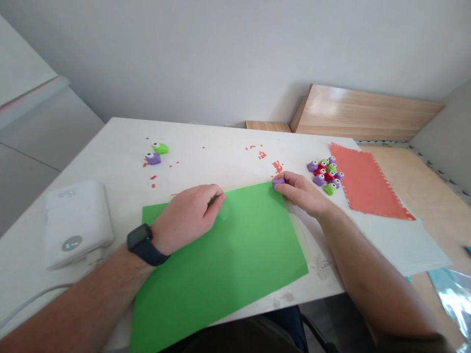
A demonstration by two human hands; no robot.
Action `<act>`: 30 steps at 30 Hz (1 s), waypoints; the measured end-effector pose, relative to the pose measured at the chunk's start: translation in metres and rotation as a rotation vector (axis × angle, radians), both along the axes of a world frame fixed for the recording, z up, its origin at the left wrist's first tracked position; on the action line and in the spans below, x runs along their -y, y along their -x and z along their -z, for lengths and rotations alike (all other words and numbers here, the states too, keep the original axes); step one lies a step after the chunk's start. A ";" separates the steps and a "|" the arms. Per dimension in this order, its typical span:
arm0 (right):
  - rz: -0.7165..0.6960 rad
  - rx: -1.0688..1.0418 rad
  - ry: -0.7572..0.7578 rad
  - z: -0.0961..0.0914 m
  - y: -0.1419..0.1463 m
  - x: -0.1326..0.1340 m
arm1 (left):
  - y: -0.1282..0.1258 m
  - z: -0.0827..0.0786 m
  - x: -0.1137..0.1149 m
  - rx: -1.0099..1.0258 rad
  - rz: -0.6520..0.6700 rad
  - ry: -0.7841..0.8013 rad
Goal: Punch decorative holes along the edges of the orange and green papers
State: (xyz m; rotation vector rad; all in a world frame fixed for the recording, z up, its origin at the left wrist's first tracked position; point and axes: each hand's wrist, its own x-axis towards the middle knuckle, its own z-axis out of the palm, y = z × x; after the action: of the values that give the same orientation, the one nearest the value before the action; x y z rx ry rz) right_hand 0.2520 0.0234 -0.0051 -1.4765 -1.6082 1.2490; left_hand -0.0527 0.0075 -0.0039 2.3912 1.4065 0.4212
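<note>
A large sheet of green paper (235, 255) lies in front of me, its near part hanging past the table edge. My right hand (296, 191) is closed at the far right corner of the sheet, with a small purple piece (278, 182) between thumb and fingers. That piece sits right at the paper's corner; its exact kind is mostly hidden by the fingers. Over the sheet's far edge, left of centre, my left hand (193, 211) is closed with thumb and forefinger pressed together. Whatever it pinches, if anything, is hidden.
Several small eyed figures (326, 174) in purple, red and green cluster at right, beside a notched red sheet (368, 181). A green figure (161, 148) and a purple one (153, 159) lie at far left. Red scraps (277, 166) are scattered about. A white device (79, 223) stands left.
</note>
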 end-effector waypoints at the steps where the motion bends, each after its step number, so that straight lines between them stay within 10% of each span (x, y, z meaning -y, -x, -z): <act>1: -0.006 0.006 -0.005 0.000 0.000 0.000 | 0.000 0.000 0.000 0.000 0.000 0.001; 30: -0.023 -0.008 -0.035 0.006 -0.003 -0.002 | -0.001 -0.002 0.000 -0.009 -0.009 -0.005</act>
State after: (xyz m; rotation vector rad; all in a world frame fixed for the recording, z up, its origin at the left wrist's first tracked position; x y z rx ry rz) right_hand 0.2546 0.0249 -0.0113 -1.4340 -1.6378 1.2317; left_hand -0.0517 0.0073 -0.0019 2.3945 1.4227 0.4172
